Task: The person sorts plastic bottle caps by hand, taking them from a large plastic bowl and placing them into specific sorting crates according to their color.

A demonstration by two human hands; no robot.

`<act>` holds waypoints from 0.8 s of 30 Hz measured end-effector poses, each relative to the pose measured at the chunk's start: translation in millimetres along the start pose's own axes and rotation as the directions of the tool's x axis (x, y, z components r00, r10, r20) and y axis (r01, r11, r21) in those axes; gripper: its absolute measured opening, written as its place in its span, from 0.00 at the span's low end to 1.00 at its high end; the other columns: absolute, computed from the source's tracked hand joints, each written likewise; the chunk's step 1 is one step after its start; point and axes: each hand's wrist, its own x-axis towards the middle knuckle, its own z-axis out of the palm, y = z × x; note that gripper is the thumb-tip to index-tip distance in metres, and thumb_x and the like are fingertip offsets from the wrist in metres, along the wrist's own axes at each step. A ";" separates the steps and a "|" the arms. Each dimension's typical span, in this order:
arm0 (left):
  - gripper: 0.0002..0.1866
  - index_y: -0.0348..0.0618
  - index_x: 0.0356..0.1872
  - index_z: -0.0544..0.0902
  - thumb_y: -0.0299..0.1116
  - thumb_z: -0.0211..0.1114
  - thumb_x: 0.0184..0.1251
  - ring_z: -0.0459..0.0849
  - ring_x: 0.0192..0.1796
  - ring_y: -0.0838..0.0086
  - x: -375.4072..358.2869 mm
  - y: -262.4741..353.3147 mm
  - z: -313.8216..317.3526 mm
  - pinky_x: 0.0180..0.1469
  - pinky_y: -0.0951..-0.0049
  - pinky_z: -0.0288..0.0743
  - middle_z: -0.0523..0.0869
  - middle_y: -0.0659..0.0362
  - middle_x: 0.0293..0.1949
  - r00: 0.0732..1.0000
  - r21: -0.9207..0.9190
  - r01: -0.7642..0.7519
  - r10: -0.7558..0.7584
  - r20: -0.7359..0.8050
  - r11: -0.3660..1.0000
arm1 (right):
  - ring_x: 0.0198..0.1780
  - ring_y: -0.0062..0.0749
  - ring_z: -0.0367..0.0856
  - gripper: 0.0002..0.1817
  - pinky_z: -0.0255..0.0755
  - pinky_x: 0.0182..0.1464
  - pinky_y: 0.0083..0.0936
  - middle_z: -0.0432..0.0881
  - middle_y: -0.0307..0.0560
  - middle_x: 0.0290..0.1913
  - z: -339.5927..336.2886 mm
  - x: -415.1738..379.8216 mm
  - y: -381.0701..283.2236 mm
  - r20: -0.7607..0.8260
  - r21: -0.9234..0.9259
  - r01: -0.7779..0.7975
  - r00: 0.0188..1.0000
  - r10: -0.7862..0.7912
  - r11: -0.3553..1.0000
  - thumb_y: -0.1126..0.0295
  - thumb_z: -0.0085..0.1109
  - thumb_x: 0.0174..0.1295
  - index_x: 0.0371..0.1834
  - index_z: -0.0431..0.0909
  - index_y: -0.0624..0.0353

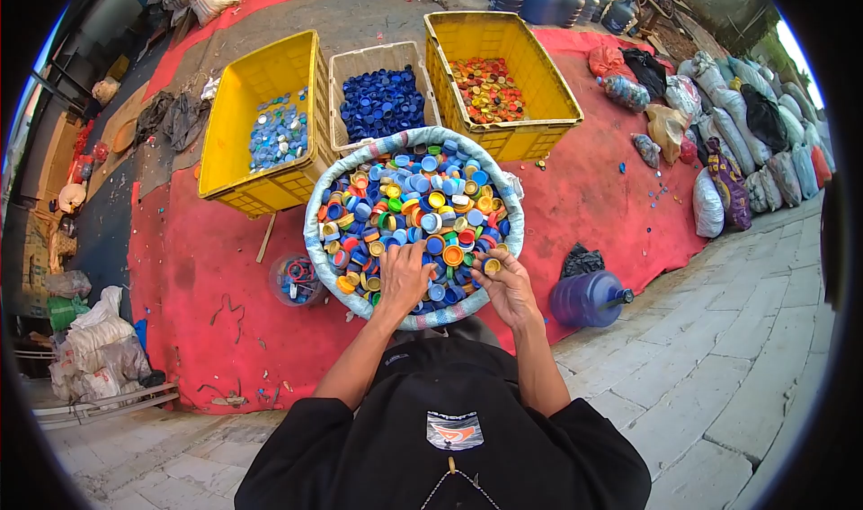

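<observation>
A round container (316, 231) with a pale wrapped rim sits in front of me, heaped with mixed-colour plastic bottle caps (395, 206). My left hand (404, 278) rests on the near part of the heap, its fingers curled down among the caps. What lies under those fingertips is hidden. At the near right side of the container, my right hand (509, 289) pinches a yellow bottle cap (491, 265) between thumb and fingers, just above the heap.
Beyond the container stand a yellow crate (235, 92) with light-blue caps, a whitish crate (340, 78) with dark-blue caps, and another yellow crate (530, 60) with orange-red caps. A water jug (580, 299) lies to the right, a clear tub (297, 279) left. Filled sacks (733, 114) line the right.
</observation>
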 end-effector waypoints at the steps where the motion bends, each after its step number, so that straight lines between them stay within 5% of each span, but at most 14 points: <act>1: 0.22 0.40 0.50 0.80 0.37 0.72 0.55 0.77 0.44 0.60 -0.7 -1.6 1.3 0.47 0.61 0.65 0.84 0.53 0.39 1.000 -0.002 0.003 -0.003 0.002 1.000 | 0.52 0.39 0.81 0.19 0.78 0.58 0.34 0.76 0.54 0.55 -0.9 3.4 1.3 -0.002 -0.065 -0.010 1.000 0.010 0.998 0.86 0.55 0.56 0.52 0.73 0.65; 5: 0.19 0.39 0.49 0.81 0.39 0.70 0.61 0.78 0.43 0.63 -3.8 -8.6 3.8 0.47 0.63 0.69 0.83 0.55 0.39 0.992 -0.195 0.057 -0.078 -0.103 0.979 | 0.55 0.36 0.80 0.20 0.77 0.58 0.30 0.78 0.50 0.51 25.2 -1.4 -1.5 0.062 -0.140 -0.027 0.997 0.036 0.990 0.88 0.58 0.56 0.53 0.72 0.66; 6: 0.17 0.39 0.48 0.81 0.39 0.68 0.63 0.78 0.42 0.65 -2.3 -6.9 -2.9 0.47 0.65 0.71 0.83 0.56 0.39 0.962 -0.515 0.238 -0.272 0.009 0.824 | 0.54 0.35 0.81 0.23 0.77 0.58 0.29 0.77 0.51 0.53 27.7 -0.9 0.5 0.089 -0.169 -0.008 0.996 0.023 0.986 0.88 0.60 0.56 0.56 0.71 0.67; 8: 0.13 0.39 0.46 0.81 0.38 0.65 0.67 0.79 0.41 0.70 -0.3 -3.2 -19.0 0.45 0.67 0.74 0.82 0.58 0.39 0.810 -0.858 0.486 -0.456 0.370 0.166 | 0.53 0.34 0.81 0.24 0.77 0.58 0.28 0.78 0.50 0.53 35.3 -0.2 4.3 0.086 -0.351 0.002 0.996 0.030 0.936 0.87 0.61 0.57 0.58 0.70 0.67; 11: 0.10 0.40 0.43 0.80 0.36 0.61 0.70 0.79 0.40 0.75 -7.5 -8.3 -35.6 0.43 0.70 0.77 0.82 0.59 0.40 0.725 -0.779 0.280 -0.408 0.554 -0.561 | 0.53 0.34 0.81 0.23 0.77 0.58 0.27 0.79 0.50 0.53 43.4 3.0 6.0 0.089 -0.505 0.010 0.995 0.040 0.863 0.82 0.62 0.61 0.59 0.69 0.67; 12: 0.10 0.39 0.40 0.79 0.36 0.60 0.70 0.79 0.41 0.72 -9.9 -9.2 -40.2 0.46 0.68 0.78 0.82 0.56 0.40 0.739 -0.728 0.231 -0.370 0.563 -0.646 | 0.54 0.34 0.81 0.21 0.77 0.58 0.27 0.79 0.50 0.53 52.8 1.1 6.8 0.100 -0.491 0.036 0.995 0.016 0.870 0.81 0.62 0.62 0.58 0.69 0.67; 15: 0.13 0.37 0.40 0.78 0.39 0.60 0.70 0.80 0.41 0.70 -13.8 -4.7 -52.0 0.47 0.68 0.78 0.81 0.54 0.39 0.682 -0.591 0.208 -0.318 0.659 -0.780 | 0.59 0.34 0.78 0.20 0.75 0.60 0.28 0.74 0.53 0.61 61.4 5.8 14.4 0.206 -0.515 0.133 0.978 -0.028 0.847 0.75 0.62 0.64 0.57 0.69 0.66; 21: 0.16 0.45 0.45 0.80 0.48 0.59 0.73 0.80 0.38 0.78 -22.7 9.4 -54.5 0.41 0.72 0.78 0.82 0.63 0.39 0.695 -0.644 0.445 -0.214 0.686 -0.623 | 0.64 0.35 0.73 0.23 0.76 0.58 0.28 0.65 0.56 0.71 74.9 19.4 35.0 0.485 -0.537 0.386 0.869 -0.100 0.750 0.73 0.67 0.61 0.58 0.71 0.63; 24: 0.15 0.49 0.48 0.81 0.48 0.60 0.73 0.79 0.37 0.82 -22.7 24.2 -68.3 0.39 0.76 0.76 0.82 0.65 0.39 0.711 -0.702 0.458 -0.248 0.658 -0.546 | 0.67 0.37 0.70 0.23 0.75 0.60 0.32 0.63 0.56 0.72 87.6 12.2 36.0 0.415 -0.499 0.212 0.910 0.017 0.840 0.77 0.70 0.55 0.55 0.75 0.61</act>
